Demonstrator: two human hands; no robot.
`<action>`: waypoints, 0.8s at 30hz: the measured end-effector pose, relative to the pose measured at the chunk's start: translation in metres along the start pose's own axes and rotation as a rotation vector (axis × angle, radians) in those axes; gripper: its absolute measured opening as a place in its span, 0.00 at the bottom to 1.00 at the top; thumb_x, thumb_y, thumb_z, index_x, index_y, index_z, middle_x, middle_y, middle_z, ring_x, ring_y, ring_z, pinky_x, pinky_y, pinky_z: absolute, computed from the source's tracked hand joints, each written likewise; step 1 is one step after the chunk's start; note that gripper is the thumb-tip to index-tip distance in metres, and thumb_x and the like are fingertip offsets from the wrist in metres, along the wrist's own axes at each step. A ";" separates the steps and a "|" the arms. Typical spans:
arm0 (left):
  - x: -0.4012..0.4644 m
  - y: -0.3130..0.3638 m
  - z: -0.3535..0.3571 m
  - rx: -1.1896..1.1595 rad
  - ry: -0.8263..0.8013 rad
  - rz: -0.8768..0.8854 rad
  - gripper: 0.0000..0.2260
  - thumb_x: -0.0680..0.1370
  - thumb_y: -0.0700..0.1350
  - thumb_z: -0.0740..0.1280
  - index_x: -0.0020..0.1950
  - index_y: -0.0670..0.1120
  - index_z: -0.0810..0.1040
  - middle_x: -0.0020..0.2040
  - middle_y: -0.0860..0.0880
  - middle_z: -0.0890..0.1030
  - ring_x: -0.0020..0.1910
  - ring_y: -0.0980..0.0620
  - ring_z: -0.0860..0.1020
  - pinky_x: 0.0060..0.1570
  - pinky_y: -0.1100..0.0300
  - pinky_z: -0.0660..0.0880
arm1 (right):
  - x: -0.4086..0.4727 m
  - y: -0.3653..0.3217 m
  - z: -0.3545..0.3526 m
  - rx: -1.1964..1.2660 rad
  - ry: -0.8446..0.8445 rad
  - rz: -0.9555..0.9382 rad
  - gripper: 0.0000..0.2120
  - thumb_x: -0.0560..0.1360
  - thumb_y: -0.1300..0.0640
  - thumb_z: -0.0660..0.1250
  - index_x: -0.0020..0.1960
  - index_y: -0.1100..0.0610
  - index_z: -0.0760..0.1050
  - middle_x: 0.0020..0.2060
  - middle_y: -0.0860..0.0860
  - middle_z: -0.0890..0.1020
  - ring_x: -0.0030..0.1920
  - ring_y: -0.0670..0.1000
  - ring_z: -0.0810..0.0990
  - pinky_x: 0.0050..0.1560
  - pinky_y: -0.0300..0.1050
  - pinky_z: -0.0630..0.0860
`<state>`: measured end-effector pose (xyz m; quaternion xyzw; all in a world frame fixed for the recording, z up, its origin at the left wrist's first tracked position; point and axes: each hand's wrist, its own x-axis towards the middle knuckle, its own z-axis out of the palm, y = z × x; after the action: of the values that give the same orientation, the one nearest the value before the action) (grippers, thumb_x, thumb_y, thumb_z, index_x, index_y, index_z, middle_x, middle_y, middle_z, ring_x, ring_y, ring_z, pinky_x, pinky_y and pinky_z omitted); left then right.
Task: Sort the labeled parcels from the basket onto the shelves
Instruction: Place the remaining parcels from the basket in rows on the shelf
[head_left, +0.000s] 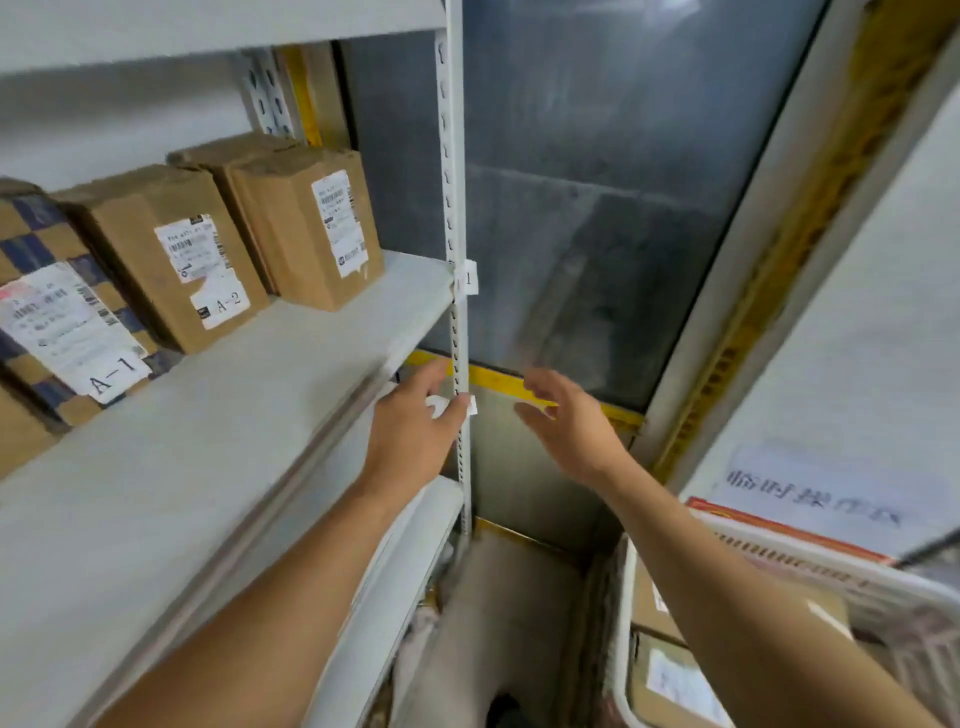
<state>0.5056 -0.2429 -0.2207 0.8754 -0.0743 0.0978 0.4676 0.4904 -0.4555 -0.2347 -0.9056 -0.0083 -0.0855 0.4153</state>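
Several brown cardboard parcels stand on the grey shelf (218, 405): one labelled A-1 (57, 332) at the far left, one labelled A-2 (171, 254), and a third (311, 223) to its right. My left hand (415, 431) reaches past the shelf's front edge near the white upright post (457, 208), fingers relaxed and holding nothing. My right hand (566, 421) hovers to the right of the post, fingers spread, empty. The white basket (623, 623) sits low at the right with cardboard parcels (670, 680) inside.
A small tag marked 1 (466, 278) is clipped on the post at shelf level. A lower shelf (400, 582) shows under my left arm. A grey metal panel (597, 208) fills the background. A white surface with printed characters (815, 493) lies at the right.
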 end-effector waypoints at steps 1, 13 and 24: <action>-0.008 0.000 0.014 -0.004 -0.048 -0.003 0.18 0.80 0.52 0.74 0.69 0.54 0.79 0.62 0.51 0.84 0.61 0.52 0.81 0.61 0.61 0.74 | -0.016 0.013 -0.006 -0.014 0.007 0.036 0.23 0.82 0.53 0.72 0.76 0.53 0.74 0.67 0.52 0.81 0.66 0.50 0.80 0.67 0.50 0.78; -0.127 -0.010 0.204 0.024 -0.634 -0.101 0.27 0.79 0.52 0.74 0.78 0.51 0.73 0.74 0.49 0.78 0.71 0.49 0.76 0.68 0.56 0.71 | -0.223 0.186 -0.043 -0.042 -0.004 0.622 0.25 0.83 0.46 0.69 0.77 0.48 0.70 0.70 0.48 0.79 0.67 0.51 0.79 0.63 0.46 0.78; -0.213 0.032 0.388 0.067 -0.896 -0.269 0.26 0.80 0.54 0.73 0.78 0.54 0.72 0.71 0.53 0.79 0.56 0.57 0.77 0.44 0.69 0.70 | -0.318 0.348 -0.132 0.027 0.011 0.856 0.24 0.83 0.50 0.70 0.77 0.54 0.72 0.67 0.54 0.81 0.61 0.52 0.82 0.52 0.40 0.76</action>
<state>0.3310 -0.5751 -0.4572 0.8479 -0.1513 -0.3489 0.3693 0.1872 -0.7652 -0.4622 -0.8214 0.3693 0.0898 0.4252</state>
